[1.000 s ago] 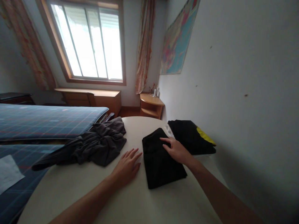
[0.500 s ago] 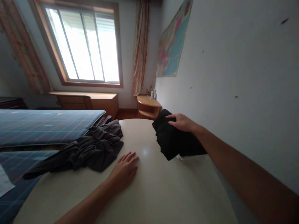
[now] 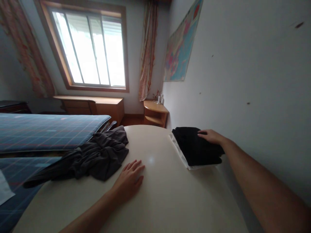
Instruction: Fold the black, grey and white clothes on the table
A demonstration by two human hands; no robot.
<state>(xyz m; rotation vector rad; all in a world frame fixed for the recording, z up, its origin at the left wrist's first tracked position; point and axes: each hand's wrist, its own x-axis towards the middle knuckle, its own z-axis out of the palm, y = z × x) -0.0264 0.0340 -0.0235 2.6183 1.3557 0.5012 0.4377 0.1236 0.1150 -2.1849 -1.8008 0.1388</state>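
A stack of folded black cloth (image 3: pixel 194 149) lies at the right of the round white table. Beneath it shows the white edge (image 3: pixel 181 153) of something flat, whose kind I cannot make out. My right hand (image 3: pixel 211 136) rests on the top of the black cloth towards the wall, fingers stretched out; their undersides are hidden. My left hand (image 3: pixel 130 178) lies flat on the tabletop (image 3: pixel 160 194) with its fingers spread, holding nothing. Just beyond it, to the left, a crumpled dark grey garment (image 3: pixel 104 152) drapes over the table's edge.
Blue plaid padding (image 3: pixel 48 131) borders the table on the left, with a white sheet (image 3: pixel 5 187) on its lower part. The wall (image 3: pixel 267 136) rises close by on the right. A corner shelf (image 3: pixel 155 106) and a wooden desk (image 3: pixel 109 101) stand at the back.
My right hand has moved right and slightly towards me with the black cloth, which now lies flatter, showing the white edge along its left side. My left hand and the grey garment stay put.
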